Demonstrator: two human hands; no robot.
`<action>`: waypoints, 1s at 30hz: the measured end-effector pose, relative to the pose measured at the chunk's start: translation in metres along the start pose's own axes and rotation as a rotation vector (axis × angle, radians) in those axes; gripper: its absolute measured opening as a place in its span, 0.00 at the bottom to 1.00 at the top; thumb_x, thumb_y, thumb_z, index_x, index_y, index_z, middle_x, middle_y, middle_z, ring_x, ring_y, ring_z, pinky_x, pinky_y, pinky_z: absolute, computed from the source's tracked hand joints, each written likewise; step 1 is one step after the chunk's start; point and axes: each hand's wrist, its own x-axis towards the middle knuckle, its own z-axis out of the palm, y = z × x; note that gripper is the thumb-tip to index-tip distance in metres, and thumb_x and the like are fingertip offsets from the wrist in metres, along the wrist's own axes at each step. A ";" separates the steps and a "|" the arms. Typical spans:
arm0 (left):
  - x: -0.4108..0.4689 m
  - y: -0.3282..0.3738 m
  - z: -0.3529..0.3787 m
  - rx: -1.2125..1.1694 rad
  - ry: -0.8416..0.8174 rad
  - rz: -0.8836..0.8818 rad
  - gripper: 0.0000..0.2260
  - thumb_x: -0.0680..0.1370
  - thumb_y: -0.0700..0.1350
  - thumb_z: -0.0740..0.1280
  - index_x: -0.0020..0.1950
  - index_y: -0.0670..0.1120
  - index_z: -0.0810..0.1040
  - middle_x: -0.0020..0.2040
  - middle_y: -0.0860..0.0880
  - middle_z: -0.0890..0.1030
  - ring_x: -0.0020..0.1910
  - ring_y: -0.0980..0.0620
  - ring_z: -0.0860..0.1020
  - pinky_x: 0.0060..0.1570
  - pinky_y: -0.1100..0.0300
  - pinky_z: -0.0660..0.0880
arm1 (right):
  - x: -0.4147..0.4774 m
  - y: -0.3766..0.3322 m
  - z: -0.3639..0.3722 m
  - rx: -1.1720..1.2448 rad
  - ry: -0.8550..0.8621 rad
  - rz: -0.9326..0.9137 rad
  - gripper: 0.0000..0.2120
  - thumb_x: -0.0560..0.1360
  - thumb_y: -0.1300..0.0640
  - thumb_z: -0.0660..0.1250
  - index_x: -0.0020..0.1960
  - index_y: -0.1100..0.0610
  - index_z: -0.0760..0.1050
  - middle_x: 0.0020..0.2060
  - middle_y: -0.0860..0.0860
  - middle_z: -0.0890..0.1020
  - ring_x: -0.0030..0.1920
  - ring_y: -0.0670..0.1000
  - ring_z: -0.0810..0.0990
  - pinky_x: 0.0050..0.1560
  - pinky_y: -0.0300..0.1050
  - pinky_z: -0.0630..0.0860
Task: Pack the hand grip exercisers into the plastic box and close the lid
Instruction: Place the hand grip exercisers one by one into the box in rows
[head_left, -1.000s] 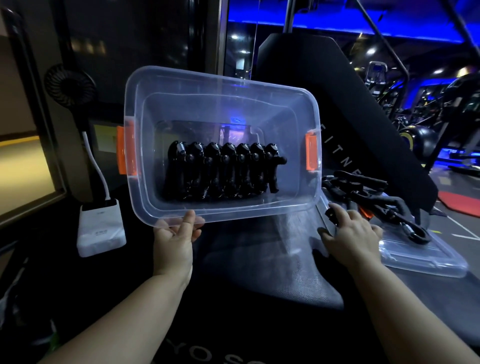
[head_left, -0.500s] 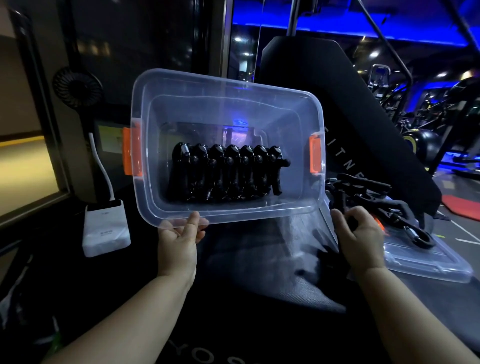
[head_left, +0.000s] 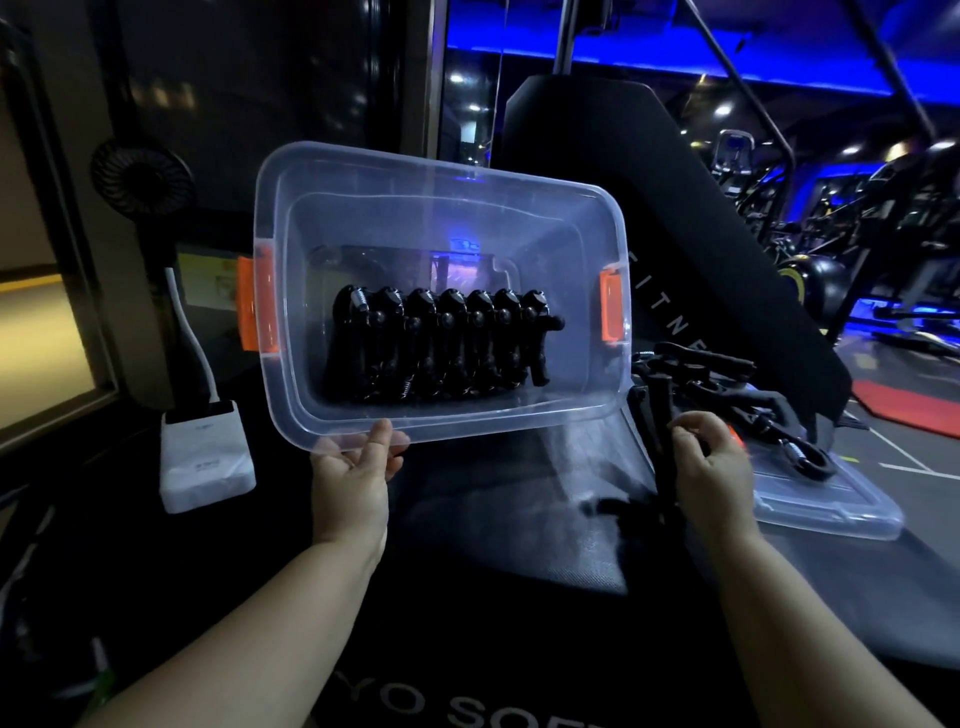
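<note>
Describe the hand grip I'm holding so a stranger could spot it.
Find the clear plastic box tilted up at centre. Right of its lower corner, the right hand grips one black exerciser. Others form a row in the box or a pile on the lid; only this is held.

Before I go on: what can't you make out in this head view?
Head view only:
1. The exerciser in the right-hand grip: lower end motion-blurred, middle covered by fingers.
2. The loose exercisers on the lid: a dark tangle, partly behind that hand; count unclear.
3. The row of exercisers in the plastic box: lower handles merge in shadow.
4. The left-hand grip: fingertips behind the box rim, hazy through plastic.
</note>
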 end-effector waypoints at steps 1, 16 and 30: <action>0.000 0.000 0.000 0.000 -0.002 -0.003 0.07 0.79 0.43 0.66 0.46 0.47 0.67 0.39 0.44 0.82 0.40 0.53 0.82 0.43 0.60 0.75 | -0.001 0.000 -0.001 -0.009 -0.004 0.021 0.08 0.76 0.58 0.63 0.39 0.48 0.73 0.35 0.46 0.77 0.36 0.48 0.73 0.38 0.41 0.67; 0.000 0.001 -0.003 -0.017 -0.013 -0.024 0.07 0.78 0.43 0.66 0.46 0.46 0.68 0.38 0.44 0.83 0.38 0.55 0.82 0.41 0.62 0.76 | -0.011 -0.020 -0.023 -0.681 -0.109 0.044 0.40 0.70 0.55 0.69 0.73 0.39 0.49 0.42 0.57 0.82 0.43 0.61 0.80 0.38 0.47 0.66; 0.005 -0.008 -0.005 -0.043 0.008 -0.068 0.09 0.81 0.49 0.61 0.47 0.45 0.69 0.38 0.46 0.84 0.39 0.53 0.83 0.37 0.64 0.76 | -0.001 -0.134 0.087 0.001 -0.332 -0.075 0.50 0.72 0.63 0.68 0.74 0.34 0.37 0.47 0.50 0.81 0.31 0.44 0.76 0.30 0.35 0.72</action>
